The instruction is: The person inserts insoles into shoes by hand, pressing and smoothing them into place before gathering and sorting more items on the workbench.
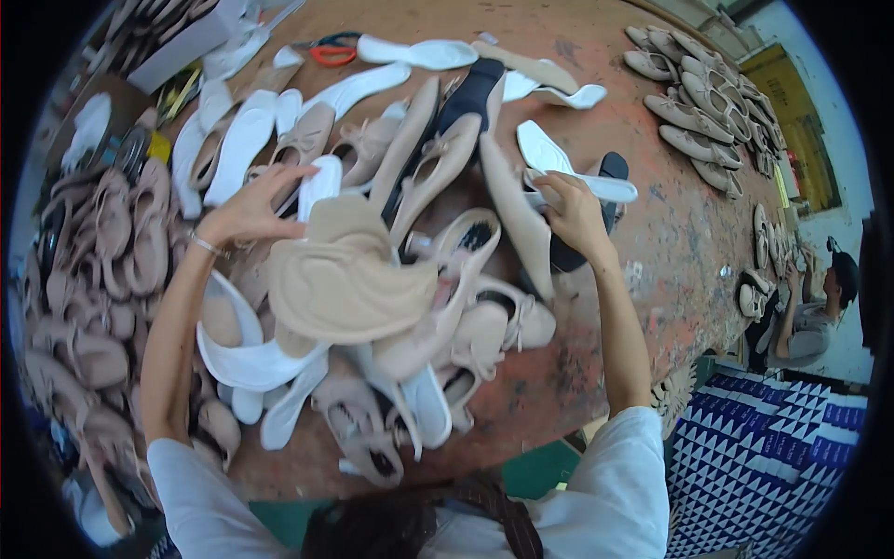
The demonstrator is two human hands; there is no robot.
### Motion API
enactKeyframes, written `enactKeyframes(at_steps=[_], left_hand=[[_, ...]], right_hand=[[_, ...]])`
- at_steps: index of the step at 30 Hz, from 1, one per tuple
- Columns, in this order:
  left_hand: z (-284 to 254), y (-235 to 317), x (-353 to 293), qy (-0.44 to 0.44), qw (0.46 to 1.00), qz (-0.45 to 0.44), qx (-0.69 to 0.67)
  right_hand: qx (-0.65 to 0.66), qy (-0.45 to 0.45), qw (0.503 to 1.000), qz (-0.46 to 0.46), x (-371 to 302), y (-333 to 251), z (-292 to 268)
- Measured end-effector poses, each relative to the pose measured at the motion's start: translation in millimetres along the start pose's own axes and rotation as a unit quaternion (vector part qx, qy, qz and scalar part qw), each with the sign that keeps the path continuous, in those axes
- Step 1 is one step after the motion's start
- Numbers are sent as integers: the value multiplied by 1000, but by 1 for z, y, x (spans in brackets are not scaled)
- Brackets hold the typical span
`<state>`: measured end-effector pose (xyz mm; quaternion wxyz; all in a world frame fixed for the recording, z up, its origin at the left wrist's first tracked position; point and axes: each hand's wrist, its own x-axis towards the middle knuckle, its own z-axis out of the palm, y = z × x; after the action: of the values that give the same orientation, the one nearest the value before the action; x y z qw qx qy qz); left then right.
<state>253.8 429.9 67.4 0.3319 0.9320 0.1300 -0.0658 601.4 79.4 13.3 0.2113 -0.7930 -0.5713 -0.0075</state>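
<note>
My left hand [253, 212] is curved with thumb and fingers apart. Between its fingertips shows the end of a white insole [319, 186], and its thumb is close to a stack of beige insoles [340, 293]. Those insoles lie over a heap of beige shoes and look slightly blurred. On the right, my right hand [573, 214] is closed, fingers bent, at a white insole [549, 147]; part of the grip is hidden. Against that hand leans a beige flat shoe [518, 219], tilted. A beige shoe with a black sole [480, 88] lies farther off.
Beige shoes [112, 219] are piled at the left, beside a white box [186, 47]. Orange-handled scissors [333, 51] lie at the back. More bow-trimmed shoes [694, 116] stand in rows on the far right of the worn table [605, 326]. Another person [810, 317] sits beyond.
</note>
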Motion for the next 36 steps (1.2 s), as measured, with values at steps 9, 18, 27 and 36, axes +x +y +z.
enactKeyframes(at_steps=[9, 18, 27, 36], left_hand=[[-9, 74, -153, 241, 934, -106, 242], [231, 238, -278, 352, 905, -239, 11], [246, 137, -234, 399, 866, -260, -152], [218, 148, -301, 117, 929, -113, -332]], right_hand=[[-77, 168, 969, 166, -111, -37, -63], [-122, 247, 935, 223, -244, -123, -65], [-14, 124, 973, 193, -255, -139, 1], [99, 114, 949, 277, -228, -111, -16]])
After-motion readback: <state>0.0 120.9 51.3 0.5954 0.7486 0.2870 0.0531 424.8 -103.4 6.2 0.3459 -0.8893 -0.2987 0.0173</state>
